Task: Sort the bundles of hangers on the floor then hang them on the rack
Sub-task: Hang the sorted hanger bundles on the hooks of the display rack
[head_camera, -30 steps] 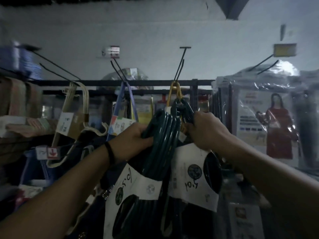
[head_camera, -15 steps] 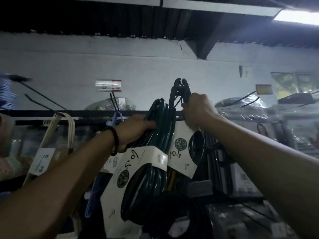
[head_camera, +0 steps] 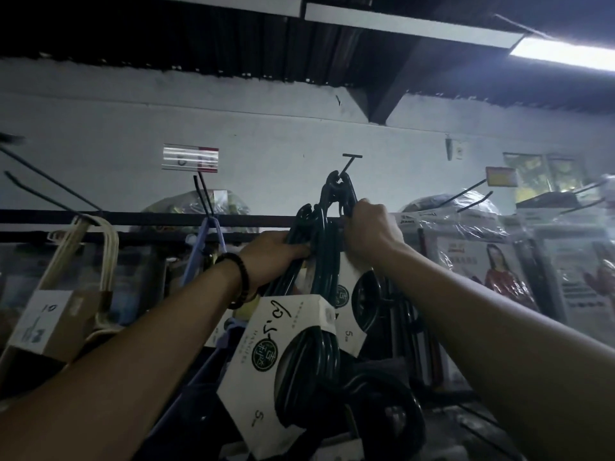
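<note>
Hanger bundles (head_camera: pixel 321 237), dark green, two, card-sleeved: probably stiff, light, slick plastic (best taken by the hook necks); right hand (head_camera: pixel 369 227) clenched round one bundle's necks at the peg (head_camera: pixel 347 166) tip, left hand (head_camera: pixel 276 257) gripping the other before the rack rail (head_camera: pixel 133 216).

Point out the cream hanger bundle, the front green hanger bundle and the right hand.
cream hanger bundle (head_camera: pixel 109 254), head view, its wires.
front green hanger bundle (head_camera: pixel 266 331), head view, white label.
right hand (head_camera: pixel 369 227), head view, its back.
</note>
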